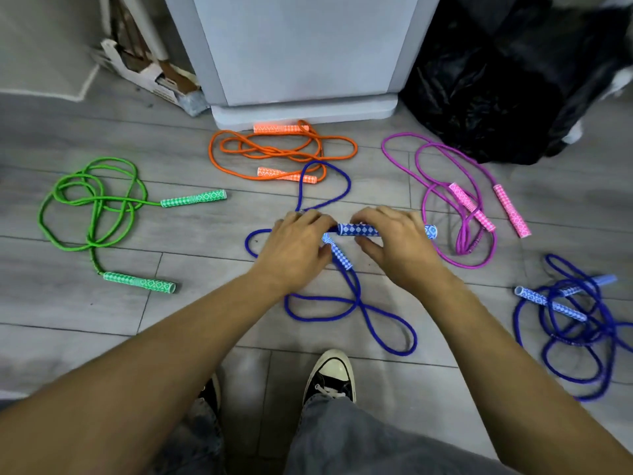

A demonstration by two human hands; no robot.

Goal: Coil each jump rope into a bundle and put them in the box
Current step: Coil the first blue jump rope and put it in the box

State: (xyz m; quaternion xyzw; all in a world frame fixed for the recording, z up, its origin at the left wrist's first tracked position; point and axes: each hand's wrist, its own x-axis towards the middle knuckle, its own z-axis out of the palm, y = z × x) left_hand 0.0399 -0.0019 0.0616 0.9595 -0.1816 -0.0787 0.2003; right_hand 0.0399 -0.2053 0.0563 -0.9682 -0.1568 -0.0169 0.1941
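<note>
A blue jump rope [356, 303] lies in loose loops on the grey floor in front of me. My right hand [397, 245] grips one of its blue diamond-patterned handles [359, 230], held level. My left hand [294, 248] curls over the rope end of that handle, and the second blue handle [339, 255] pokes out slanted from under it. Loose on the floor around them lie a green rope [92, 204] at the left, an orange rope [274, 152] at the back, a purple rope with pink handles [462, 207] at the right, and another blue rope [575, 320] at the far right.
A pale grey cabinet [301, 63] stands at the back centre, with a black plastic bag [496, 80] to its right and a torn cardboard box [150, 73] to its left. My sneaker [330, 375] and jeans-clad knees are at the bottom.
</note>
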